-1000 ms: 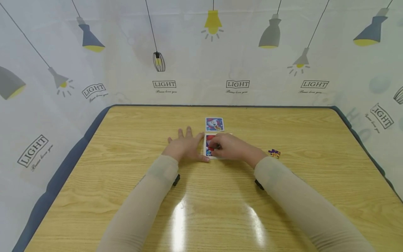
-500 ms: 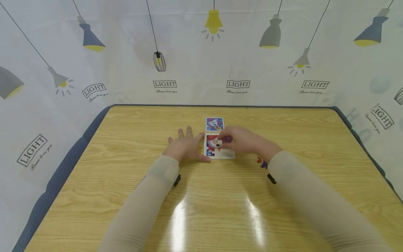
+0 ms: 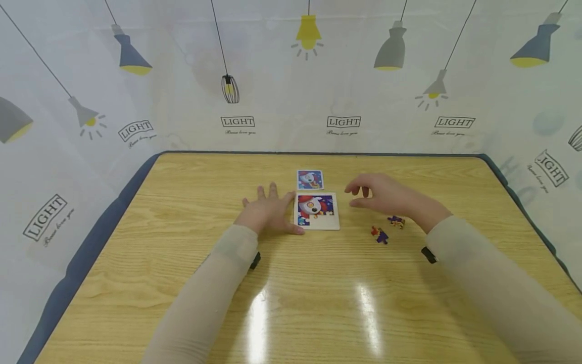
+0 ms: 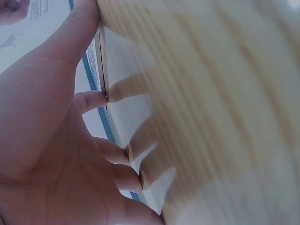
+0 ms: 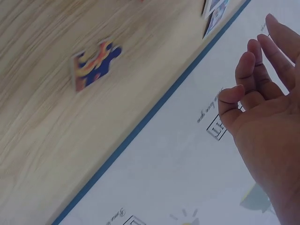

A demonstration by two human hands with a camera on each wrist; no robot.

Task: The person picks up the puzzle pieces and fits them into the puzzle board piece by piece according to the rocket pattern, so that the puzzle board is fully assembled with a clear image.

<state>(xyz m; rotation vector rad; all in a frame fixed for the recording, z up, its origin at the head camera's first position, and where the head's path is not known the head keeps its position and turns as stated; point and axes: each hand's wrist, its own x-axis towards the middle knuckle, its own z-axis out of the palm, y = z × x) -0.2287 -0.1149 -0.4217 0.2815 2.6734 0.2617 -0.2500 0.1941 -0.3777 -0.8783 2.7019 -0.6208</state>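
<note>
In the head view a jigsaw puzzle [image 3: 313, 207] lies flat in a white tray [image 3: 330, 224], its upper and left parts covered by a picture of a white-faced figure with red. The lower right of the tray shows bare white. My left hand [image 3: 265, 211] rests spread on the table, thumb and index finger touching the tray's left side. To the right of the tray, my right hand [image 3: 382, 193] is raised above the table, fingers loosely bent and holding nothing. Below it lie two loose puzzle pieces, a red and purple piece [image 3: 380, 235] and a purple and orange piece [image 3: 397, 221].
Just behind the tray lies a small picture card [image 3: 310, 180] with a similar figure. The wooden table [image 3: 204, 313] has a dark blue edge at the back, with a lamp-patterned sheet [image 3: 282, 101] hanging behind it.
My right hand has let go at the puzzle and moved right, off the tray. A purple piece now sits at the puzzle's upper right. The left hand has stayed still.
</note>
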